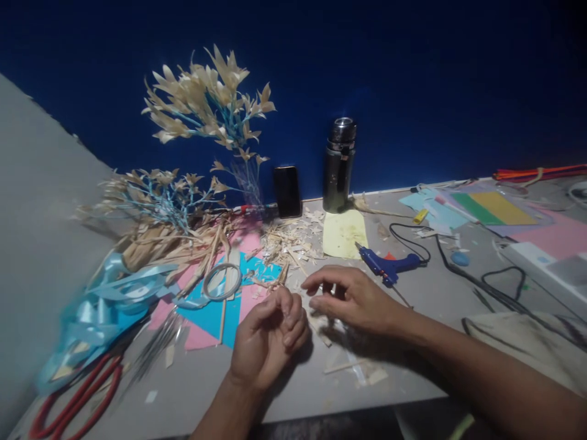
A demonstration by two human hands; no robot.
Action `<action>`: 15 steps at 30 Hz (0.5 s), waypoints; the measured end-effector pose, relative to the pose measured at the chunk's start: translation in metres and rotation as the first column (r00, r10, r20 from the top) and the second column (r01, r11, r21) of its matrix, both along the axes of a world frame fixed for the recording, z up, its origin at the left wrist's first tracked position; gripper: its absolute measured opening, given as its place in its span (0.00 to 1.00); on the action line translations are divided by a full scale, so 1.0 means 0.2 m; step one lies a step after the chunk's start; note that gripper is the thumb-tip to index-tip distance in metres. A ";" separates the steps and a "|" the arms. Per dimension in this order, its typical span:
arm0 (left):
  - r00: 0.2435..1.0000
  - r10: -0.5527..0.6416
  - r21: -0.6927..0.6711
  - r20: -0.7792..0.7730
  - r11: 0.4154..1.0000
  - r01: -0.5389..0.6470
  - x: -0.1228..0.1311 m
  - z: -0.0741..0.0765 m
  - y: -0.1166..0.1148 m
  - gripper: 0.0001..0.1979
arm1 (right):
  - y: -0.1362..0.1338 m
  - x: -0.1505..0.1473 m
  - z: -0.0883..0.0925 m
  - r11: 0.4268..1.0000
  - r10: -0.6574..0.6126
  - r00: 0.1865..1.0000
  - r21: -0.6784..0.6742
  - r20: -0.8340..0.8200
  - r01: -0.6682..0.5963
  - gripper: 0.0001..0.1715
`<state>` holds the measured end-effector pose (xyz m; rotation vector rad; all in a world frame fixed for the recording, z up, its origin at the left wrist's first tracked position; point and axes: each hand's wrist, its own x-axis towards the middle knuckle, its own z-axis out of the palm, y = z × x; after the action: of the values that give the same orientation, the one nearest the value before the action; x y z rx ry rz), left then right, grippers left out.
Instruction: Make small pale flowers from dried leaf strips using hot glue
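My left hand [270,339] is turned palm up near the front of the table, its fingers curled in; whatever they may hold is hidden or too small to see. Just to its right, my right hand [351,299] hovers with thumb and fingers apart and nothing visible between them. Thin wood-coloured scraps [291,247] lie beyond both hands. A blue glue gun [389,264] rests behind the right hand, its nozzle by a yellow paper [345,235]. To the left of my hands, a ring of wire [222,282] lies on blue paper [208,321].
Pale flowers on blue stems [206,91] stand at the back left, near a phone [287,191] and a flask [339,168]. Red-handled scissors [77,400] and light-blue ribbon [107,299] lie at left. A black cable [477,281] crosses the right side.
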<state>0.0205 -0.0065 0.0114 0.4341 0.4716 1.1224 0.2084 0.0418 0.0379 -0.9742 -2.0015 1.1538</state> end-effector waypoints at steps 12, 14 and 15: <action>0.983 0.142 0.025 -0.115 0.990 -0.140 0.03 -0.02 -0.01 0.12 | -0.06 -0.05 -0.05 0.961 -0.038 0.986 -0.277 -0.161 -0.008 0.08; 0.980 0.145 0.030 -0.136 0.989 -0.142 0.03 -0.01 -0.01 0.13 | -0.06 -0.05 -0.03 0.920 -0.039 0.987 -0.392 -0.154 -0.024 0.04; 0.979 0.144 0.030 -0.144 0.990 -0.141 0.03 -0.01 -0.01 0.13 | -0.06 -0.05 -0.02 0.906 -0.039 0.988 -0.422 -0.146 -0.027 0.05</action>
<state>0.0271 -0.0079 0.0085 0.5078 0.6281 1.2398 0.1989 0.0292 0.0334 -1.0609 -1.6565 1.6521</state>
